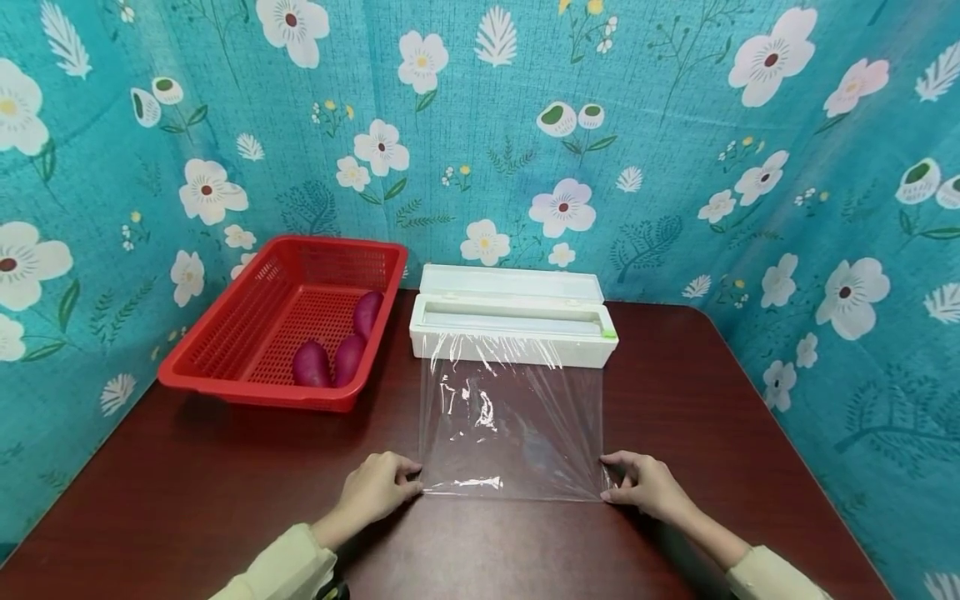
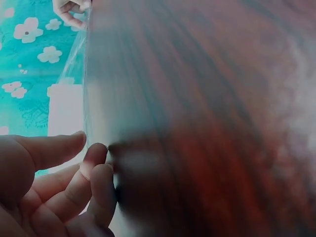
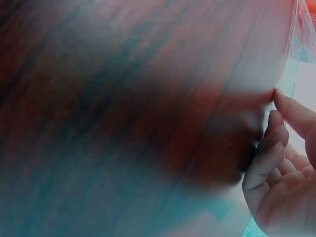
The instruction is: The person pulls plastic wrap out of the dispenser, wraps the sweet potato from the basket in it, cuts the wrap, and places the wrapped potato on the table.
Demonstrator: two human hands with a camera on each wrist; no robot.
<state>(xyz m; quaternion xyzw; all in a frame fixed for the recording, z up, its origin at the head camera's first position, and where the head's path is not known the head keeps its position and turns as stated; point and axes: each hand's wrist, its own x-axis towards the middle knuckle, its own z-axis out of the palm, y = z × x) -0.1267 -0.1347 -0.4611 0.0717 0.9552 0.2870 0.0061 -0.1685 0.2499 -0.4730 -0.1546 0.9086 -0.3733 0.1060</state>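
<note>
A clear sheet of plastic wrap (image 1: 517,433) stretches over a dark red-brown table (image 1: 510,554), from the front of a long white box (image 1: 517,353) with its lid raised to a person's two hands. The left hand (image 1: 378,487) pinches the wrap's near left corner between thumb and fingers; the right hand (image 1: 651,485) pinches the near right corner. Left of the box, a red basket (image 1: 247,387) holds three purple vegetables (image 1: 311,365). A flowered blue curtain (image 1: 667,150) hangs behind.
</note>
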